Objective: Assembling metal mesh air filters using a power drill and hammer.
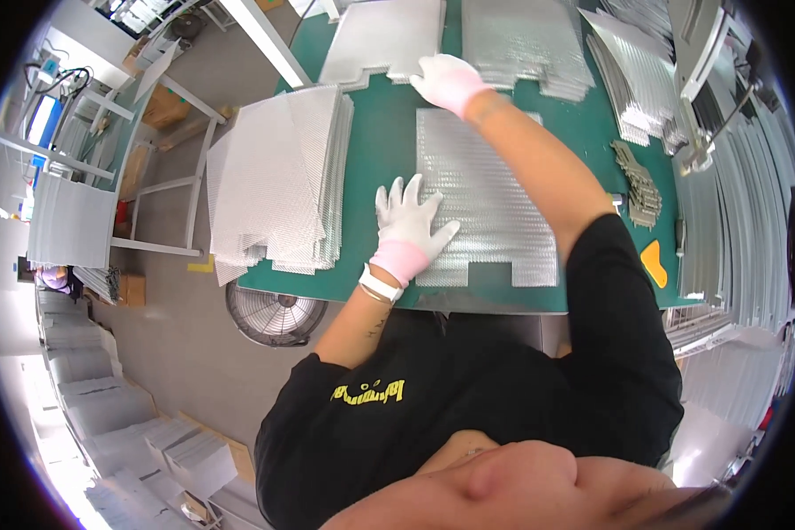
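Observation:
A shiny metal mesh sheet (pixel 490 190) with notched corners lies flat on the green table (pixel 384 132) in front of me. My left hand (pixel 408 225), in a white glove with a pink cuff, rests flat with fingers spread on the sheet's left edge. My right hand (pixel 446 79), gloved the same way, reaches far across to the near edge of a stack of grey sheets (pixel 389 40) at the back of the table; whether it grips a sheet is unclear.
A thick pile of mesh sheets (pixel 278 177) overhangs the table's left end. More mesh stacks (pixel 530 44) lie at the back and right. A heap of small metal strips (pixel 640 190) and an orange tool (pixel 654 262) sit at right. A floor fan (pixel 274 314) stands below.

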### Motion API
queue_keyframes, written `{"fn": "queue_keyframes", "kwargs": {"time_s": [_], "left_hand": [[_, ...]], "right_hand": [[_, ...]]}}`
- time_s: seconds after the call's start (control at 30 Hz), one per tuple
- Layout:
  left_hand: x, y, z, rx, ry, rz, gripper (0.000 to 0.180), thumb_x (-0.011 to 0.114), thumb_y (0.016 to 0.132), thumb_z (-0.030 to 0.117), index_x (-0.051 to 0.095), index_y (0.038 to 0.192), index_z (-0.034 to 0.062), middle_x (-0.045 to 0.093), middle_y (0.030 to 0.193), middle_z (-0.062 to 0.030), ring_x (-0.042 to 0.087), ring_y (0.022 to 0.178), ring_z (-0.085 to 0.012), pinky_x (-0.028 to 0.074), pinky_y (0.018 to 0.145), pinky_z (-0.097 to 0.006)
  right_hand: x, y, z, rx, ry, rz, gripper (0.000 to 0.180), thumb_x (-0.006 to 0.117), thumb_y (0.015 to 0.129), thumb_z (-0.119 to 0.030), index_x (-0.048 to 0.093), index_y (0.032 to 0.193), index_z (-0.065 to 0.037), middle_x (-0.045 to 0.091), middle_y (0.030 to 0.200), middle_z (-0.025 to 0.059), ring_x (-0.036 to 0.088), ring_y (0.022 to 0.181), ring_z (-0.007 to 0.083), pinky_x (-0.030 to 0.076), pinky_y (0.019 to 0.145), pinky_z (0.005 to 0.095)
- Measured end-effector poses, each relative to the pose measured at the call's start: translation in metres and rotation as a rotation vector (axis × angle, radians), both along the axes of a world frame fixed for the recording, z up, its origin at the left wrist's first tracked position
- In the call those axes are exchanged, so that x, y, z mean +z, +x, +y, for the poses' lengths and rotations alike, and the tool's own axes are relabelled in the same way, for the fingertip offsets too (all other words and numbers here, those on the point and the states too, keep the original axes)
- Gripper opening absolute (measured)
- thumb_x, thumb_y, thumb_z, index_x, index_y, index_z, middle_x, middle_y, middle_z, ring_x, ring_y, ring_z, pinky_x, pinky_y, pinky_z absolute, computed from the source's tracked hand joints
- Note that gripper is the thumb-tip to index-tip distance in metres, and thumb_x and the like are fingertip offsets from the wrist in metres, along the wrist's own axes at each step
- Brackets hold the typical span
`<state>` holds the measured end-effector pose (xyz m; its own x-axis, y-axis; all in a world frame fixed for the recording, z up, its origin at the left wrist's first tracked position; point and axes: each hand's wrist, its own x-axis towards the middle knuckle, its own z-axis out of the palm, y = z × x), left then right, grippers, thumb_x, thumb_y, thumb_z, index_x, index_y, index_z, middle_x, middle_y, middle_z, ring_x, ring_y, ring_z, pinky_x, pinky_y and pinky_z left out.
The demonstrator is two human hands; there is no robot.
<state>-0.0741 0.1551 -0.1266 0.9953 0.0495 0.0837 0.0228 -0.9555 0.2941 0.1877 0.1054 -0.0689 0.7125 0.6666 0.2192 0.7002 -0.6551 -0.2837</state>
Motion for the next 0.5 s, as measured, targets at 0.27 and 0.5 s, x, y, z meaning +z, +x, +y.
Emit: {"fn": "queue_keyframes", "kwargs": {"time_s": [0.27, 0.5], "left_hand": [[0.029, -0.052, -0.001, -0.016, -0.161, -0.266, 0.077, 0.076, 0.077, 0.03, 0.047, 0.143, 0.0038, 0.03, 0.152, -0.03, 0.029, 0.139, -0.0511, 0.019, 0.117, -0.062], [0.026, -0.082, 0.014, -0.001, -0.253, -0.265, 0.076, 0.077, 0.077, 0.028, 0.048, 0.142, 0.0037, 0.031, 0.153, -0.0289, 0.03, 0.14, -0.0493, 0.02, 0.117, -0.061]], "right_hand": [[-0.038, 0.062, 0.099, -0.503, -0.159, 0.238, 0.062, 0.064, 0.087, -0.045, 0.063, 0.131, -0.002, 0.055, 0.14, 0.0275, 0.061, 0.121, 0.0402, 0.05, 0.1, 0.0472], [0.002, 0.043, 0.119, -0.389, -0.374, -0.077, 0.053, 0.067, 0.089, -0.026, 0.059, 0.135, 0.0, 0.047, 0.146, 0.0311, 0.057, 0.12, 0.0536, 0.047, 0.09, 0.071]]}}
